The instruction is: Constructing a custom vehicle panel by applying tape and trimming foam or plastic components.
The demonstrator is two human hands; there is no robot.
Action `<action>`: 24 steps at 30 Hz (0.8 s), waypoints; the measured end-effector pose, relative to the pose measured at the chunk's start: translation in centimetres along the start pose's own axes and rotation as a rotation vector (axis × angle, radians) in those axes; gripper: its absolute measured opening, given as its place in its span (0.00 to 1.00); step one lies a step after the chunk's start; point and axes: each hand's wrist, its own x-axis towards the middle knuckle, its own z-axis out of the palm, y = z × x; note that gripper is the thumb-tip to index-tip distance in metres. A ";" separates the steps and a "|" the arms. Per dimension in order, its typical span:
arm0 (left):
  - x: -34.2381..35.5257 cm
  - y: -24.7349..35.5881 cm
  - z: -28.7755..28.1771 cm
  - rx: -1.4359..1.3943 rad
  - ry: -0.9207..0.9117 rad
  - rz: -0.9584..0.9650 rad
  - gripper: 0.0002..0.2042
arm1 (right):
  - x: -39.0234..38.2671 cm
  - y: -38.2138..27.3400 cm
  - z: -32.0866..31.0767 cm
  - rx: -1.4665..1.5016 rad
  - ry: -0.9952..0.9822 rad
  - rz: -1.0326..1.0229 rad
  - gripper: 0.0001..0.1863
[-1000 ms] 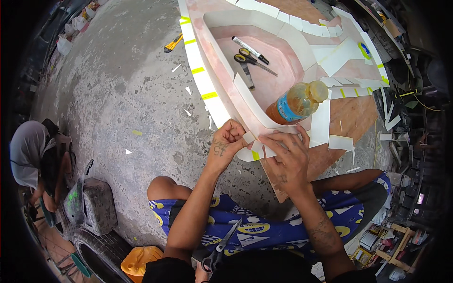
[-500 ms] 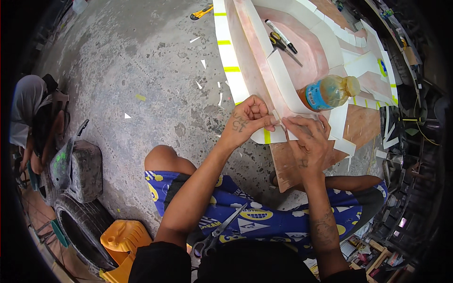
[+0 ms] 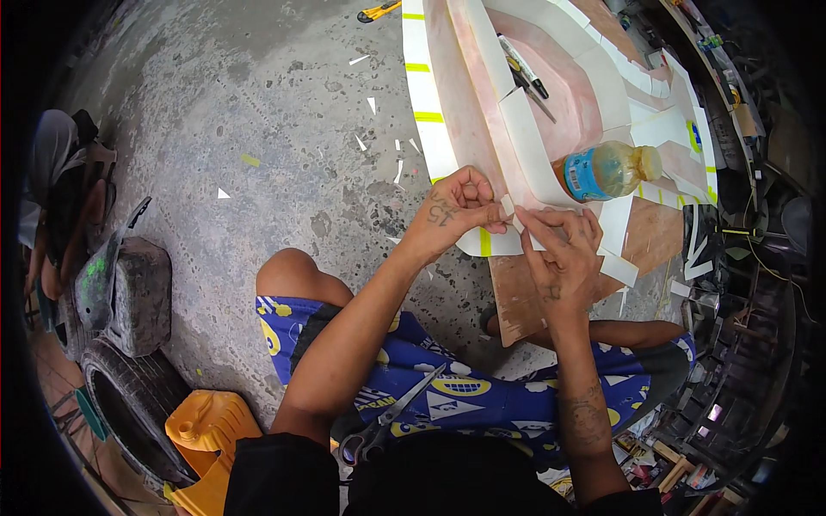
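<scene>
My left hand (image 3: 453,212) is closed, a small white paper piece (image 3: 508,205) pinched between thumb and fingers. Thumb and fingertips of my right hand (image 3: 564,249) press together at the same piece, close to the left thumb. Both hands are over the near edge of a large pinkish moulded form (image 3: 469,95), bordered with white paper strips (image 3: 419,95) and bits of yellow tape (image 3: 428,117). Just beyond my right hand, a bottle with a blue label (image 3: 584,175) lies tilted on the form. Inside its hollow are a marker (image 3: 525,69) and dark-handled scissors (image 3: 538,101).
Scissors (image 3: 396,413) rest on my lap. A yellow cutter (image 3: 379,12) and paper scraps (image 3: 372,105) lie on the concrete floor. Brown board (image 3: 516,301) sits under the form. At left are a tyre (image 3: 129,404), a yellow jug (image 3: 211,421) and another person (image 3: 56,172).
The view has shifted slightly, so the floor things sit a little further left. My hands stay together, with the small paper piece turned more upright between the fingers.
</scene>
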 end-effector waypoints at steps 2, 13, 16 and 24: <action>0.0 -0.1 -0.1 0.011 0.003 0.013 0.12 | -0.2 0.3 0.3 0.020 0.009 -0.006 0.23; -0.1 -0.4 0.1 0.004 0.012 0.002 0.12 | -0.8 0.5 0.5 0.092 0.071 0.021 0.21; -0.3 0.0 0.1 0.061 0.018 -0.002 0.11 | -0.7 0.4 0.3 0.119 0.061 0.024 0.22; -0.2 0.1 -0.2 -0.010 0.022 -0.043 0.13 | -0.6 0.2 0.7 0.117 0.091 0.036 0.17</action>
